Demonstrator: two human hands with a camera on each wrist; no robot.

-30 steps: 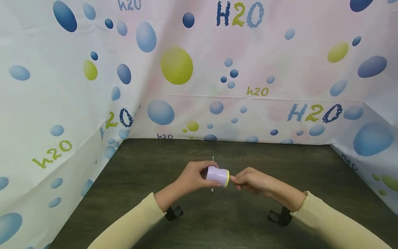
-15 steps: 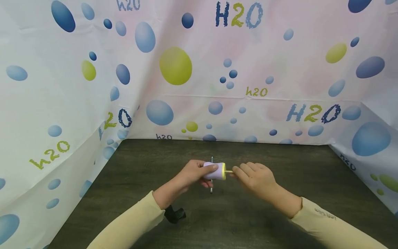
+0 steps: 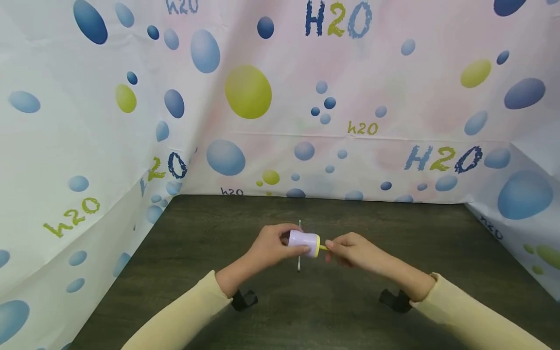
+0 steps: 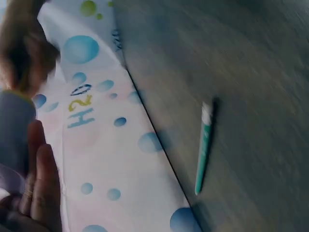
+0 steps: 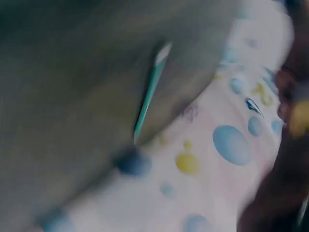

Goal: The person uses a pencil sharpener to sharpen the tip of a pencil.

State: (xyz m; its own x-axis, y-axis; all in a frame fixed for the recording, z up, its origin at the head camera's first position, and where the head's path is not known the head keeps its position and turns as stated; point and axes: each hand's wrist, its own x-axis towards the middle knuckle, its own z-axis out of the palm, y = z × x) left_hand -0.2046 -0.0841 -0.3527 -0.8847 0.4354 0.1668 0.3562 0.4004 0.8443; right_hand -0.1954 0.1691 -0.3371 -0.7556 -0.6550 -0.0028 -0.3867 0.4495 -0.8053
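Observation:
My left hand [image 3: 269,249] grips a lavender cylinder [image 3: 302,239] with a yellow end, its thumb along the near side. From that yellow end a thin yellow stick [image 3: 323,247] juts toward my right hand [image 3: 359,250], whose thumb and fingers pinch it. The stick's far part is hidden in the fingers. The left wrist view shows the cylinder [image 4: 14,130] upright at the left edge, with the blurred right hand [image 4: 31,53] above it. In the right wrist view a blurred yellow patch [image 5: 299,118] shows beside dark fingers.
Beneath the held cylinder, on the dark wood table [image 3: 218,311], lies a slim teal pen-like stick [image 4: 203,150] with a whitish end. A white sheet [image 3: 280,160] with printed bubbles stands behind and beside the table. Black wrist-camera mounts [image 3: 245,300] hang under both wrists.
Half a second ago the right hand lay knuckles up; it has since rolled over, thumb showing. The left hand and cylinder have turned too. The stick shows now, unlike one second ago.

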